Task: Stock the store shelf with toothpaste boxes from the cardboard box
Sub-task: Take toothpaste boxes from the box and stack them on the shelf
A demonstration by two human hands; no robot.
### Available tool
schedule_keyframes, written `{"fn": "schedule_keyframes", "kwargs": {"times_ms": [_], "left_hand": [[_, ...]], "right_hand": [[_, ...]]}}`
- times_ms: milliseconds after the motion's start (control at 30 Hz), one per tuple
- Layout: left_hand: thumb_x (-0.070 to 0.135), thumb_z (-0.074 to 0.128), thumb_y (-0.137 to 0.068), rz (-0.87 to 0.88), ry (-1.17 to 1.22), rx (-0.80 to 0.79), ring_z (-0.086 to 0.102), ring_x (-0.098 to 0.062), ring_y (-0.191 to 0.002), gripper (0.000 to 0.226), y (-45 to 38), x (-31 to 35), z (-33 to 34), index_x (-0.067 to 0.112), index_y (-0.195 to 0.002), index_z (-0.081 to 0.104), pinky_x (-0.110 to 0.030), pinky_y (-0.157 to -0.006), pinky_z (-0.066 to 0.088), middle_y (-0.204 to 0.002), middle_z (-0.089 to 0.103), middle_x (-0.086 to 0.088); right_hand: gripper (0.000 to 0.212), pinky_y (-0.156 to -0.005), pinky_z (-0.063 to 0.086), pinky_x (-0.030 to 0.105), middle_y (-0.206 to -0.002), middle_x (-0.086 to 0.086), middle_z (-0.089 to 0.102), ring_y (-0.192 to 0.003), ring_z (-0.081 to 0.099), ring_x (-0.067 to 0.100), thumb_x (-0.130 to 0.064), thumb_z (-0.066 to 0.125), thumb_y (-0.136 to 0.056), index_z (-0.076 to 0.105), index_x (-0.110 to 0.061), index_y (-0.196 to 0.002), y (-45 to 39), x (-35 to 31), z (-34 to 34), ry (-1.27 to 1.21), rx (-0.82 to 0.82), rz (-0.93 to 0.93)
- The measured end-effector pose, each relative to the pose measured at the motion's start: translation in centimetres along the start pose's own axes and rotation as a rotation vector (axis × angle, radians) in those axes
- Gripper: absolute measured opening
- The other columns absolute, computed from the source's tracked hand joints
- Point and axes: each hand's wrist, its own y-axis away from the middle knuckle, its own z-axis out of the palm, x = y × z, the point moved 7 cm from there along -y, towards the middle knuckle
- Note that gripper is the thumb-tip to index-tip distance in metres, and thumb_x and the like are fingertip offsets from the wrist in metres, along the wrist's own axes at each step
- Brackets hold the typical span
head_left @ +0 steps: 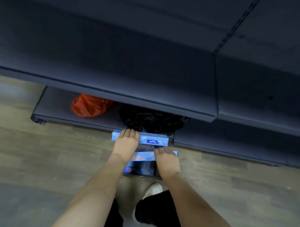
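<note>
My left hand point(126, 143) grips a long blue toothpaste box point(153, 140), held level just in front of the bottom shelf's edge. My right hand point(166, 161) closes over a second blue toothpaste box point(143, 156), which lies tilted just below the first. Under both hands more blue toothpaste boxes point(139, 168) show inside the cardboard box on the floor; its walls are mostly hidden by my arms. The dark grey store shelf point(131, 63) fills the upper half of the view, with nothing on its wide board.
On the bottom shelf point(58, 107) lie a red plastic bag point(90, 106) and a black plastic bag point(150, 119). Wood-look floor point(37, 159) spreads left and right. My shoe point(154, 189) and dark trouser legs stand below the box.
</note>
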Motion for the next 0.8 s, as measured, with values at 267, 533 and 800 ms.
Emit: {"fn": "schedule_keyframes", "kwargs": {"times_ms": [267,533,800], "left_hand": [[0.0,0.081,-0.022,-0.041,-0.051,0.115,0.067,-0.028,-0.065,0.061,4.1,-3.5,-18.5,0.0,-0.081,0.07,-0.035,-0.07,0.058,-0.069,0.066,-0.011],[0.003,0.086,-0.029,-0.027,-0.146,0.271,0.067,-0.028,-0.071,0.061,6.2,-5.4,-32.0,0.002,-0.088,0.068,-0.036,-0.075,0.057,-0.078,0.068,-0.011],[-0.003,0.079,-0.029,0.092,-0.259,0.382,0.059,-0.025,-0.056,0.051,7.0,-5.9,-41.1,0.002,-0.078,0.065,-0.03,-0.058,0.053,-0.063,0.059,-0.007]], "right_hand": [[0.064,-0.077,0.058,0.035,-0.073,0.006,0.071,-0.08,0.073,0.023,-0.003,0.087,-0.015,0.074,-0.007,-0.078,5.6,-2.7,-15.5,-0.001,0.326,-0.088],[0.077,-0.079,0.056,0.036,-0.083,0.009,0.073,-0.086,0.072,0.024,-0.004,0.09,-0.011,0.075,-0.003,-0.086,8.7,-3.6,-28.3,0.025,0.551,-0.127],[0.083,-0.075,0.057,0.032,-0.088,0.007,0.074,-0.085,0.073,0.022,-0.007,0.092,-0.006,0.076,-0.005,-0.087,11.4,-2.3,-36.5,0.097,0.765,-0.133]]}}
